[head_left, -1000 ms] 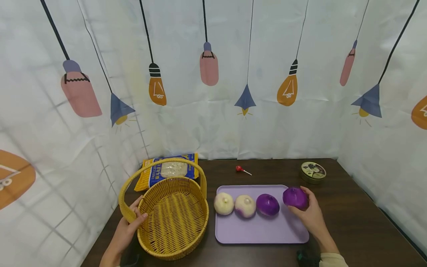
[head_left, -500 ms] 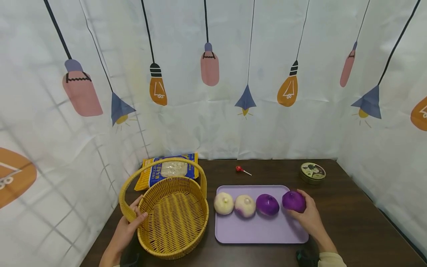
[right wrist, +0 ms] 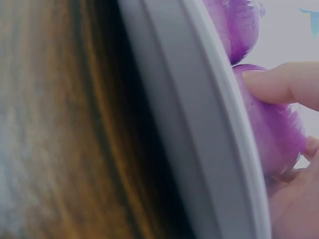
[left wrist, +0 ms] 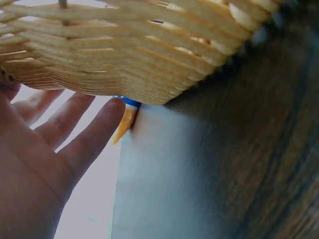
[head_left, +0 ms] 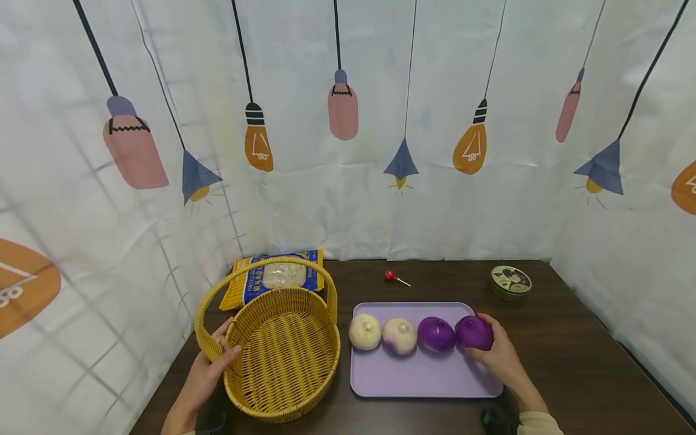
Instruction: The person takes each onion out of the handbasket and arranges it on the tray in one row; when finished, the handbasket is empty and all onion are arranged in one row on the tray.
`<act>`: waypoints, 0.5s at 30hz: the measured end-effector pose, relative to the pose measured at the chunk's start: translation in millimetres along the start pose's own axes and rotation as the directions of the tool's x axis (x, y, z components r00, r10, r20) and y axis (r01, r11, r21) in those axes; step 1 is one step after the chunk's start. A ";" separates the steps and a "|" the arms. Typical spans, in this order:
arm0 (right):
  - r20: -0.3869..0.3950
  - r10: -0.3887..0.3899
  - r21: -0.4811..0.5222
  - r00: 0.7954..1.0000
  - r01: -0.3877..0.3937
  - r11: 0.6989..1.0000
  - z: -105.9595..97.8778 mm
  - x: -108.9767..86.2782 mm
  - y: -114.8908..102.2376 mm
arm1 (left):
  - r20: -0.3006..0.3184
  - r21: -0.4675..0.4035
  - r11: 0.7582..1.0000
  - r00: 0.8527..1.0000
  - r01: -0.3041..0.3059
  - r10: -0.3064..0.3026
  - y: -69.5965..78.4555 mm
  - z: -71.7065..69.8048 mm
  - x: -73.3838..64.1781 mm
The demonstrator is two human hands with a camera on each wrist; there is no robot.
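My right hand (head_left: pixel 497 353) grips a purple onion (head_left: pixel 473 333) at the right end of a row on the lilac tray (head_left: pixel 418 380). The right wrist view shows its thumb pressed on the onion (right wrist: pixel 271 129) close over the tray's rim. A second purple onion (head_left: pixel 436 334) sits right beside it. Farther left in the row are a white onion with a purple patch (head_left: pixel 399 336) and a plain white onion (head_left: pixel 365 331). My left hand (head_left: pixel 209 368) holds the yellow woven basket (head_left: pixel 283 362) by its left side, thumb over the rim near the handle's foot, fingers outside.
Behind the basket lies a yellow and blue pasta bag (head_left: pixel 283 275). A red lollipop (head_left: pixel 390 275) lies beyond the tray, and a round tin (head_left: pixel 510 282) stands at the back right. A printed white curtain (head_left: pixel 359 211) encloses the dark table (head_left: pixel 587 362).
My right hand has moved the purple onion left and slightly down, up beside the other purple onion. The left hand and basket have stayed in place.
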State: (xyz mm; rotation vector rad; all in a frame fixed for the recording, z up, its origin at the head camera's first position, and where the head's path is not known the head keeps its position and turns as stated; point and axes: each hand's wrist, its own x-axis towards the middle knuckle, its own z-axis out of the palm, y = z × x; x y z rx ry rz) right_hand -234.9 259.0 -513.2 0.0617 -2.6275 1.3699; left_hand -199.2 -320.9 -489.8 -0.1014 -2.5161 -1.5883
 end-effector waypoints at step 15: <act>0.040 0.011 0.004 0.999 -0.011 1.000 -4.3 2.3 -2.2 | 0.011 0.006 1.000 1.000 0.013 -0.013 1.3 -2.4 2.1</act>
